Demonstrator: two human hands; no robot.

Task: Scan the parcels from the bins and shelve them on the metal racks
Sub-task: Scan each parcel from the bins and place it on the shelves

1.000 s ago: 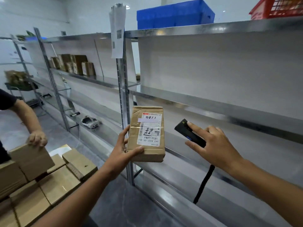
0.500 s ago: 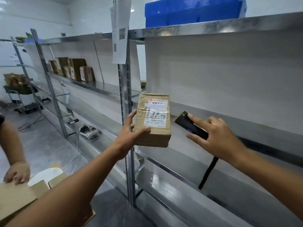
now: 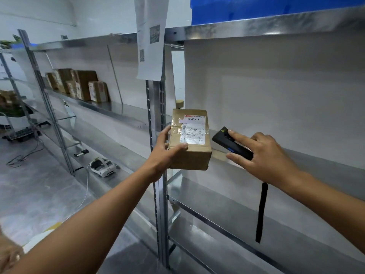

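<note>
Head view. The left arm reaches forward and up from the lower left, forearm bare, wrist nearly straight. The left hand (image 3: pixel 167 153) grips a brown cardboard parcel (image 3: pixel 190 143) from its left end: the thumb lies across the near top edge and the fingers (image 3: pixel 165 133) wrap the far left side, clamped on the carton. The parcel is held off the shelf in front of the upright post of the metal rack (image 3: pixel 158 115), about level with the middle shelf (image 3: pixel 296 155). Its white printed label faces up towards the camera. Whether its lower right corner touches the shelf edge cannot be told.

The right arm comes in from the lower right, wrist slightly bent. The right hand (image 3: pixel 264 155) holds a black scanner (image 3: pixel 227 142), index finger stretched along its top, thumb beneath, remaining fingers curled over the body. The scanner's front end sits just beside the parcel's right edge. A black strap (image 3: pixel 261 212) hangs down below the wrist.

A printed paper sheet (image 3: pixel 151 36) hangs on the post. A blue bin (image 3: pixel 276 8) stands on the top shelf. A row of cartons (image 3: pixel 79 85) stands upright on the far left shelf. A white device (image 3: pixel 102 167) with a cable lies on a lower shelf. Another person's hand (image 3: pixel 8 256) shows at the lower left corner, blurred.
</note>
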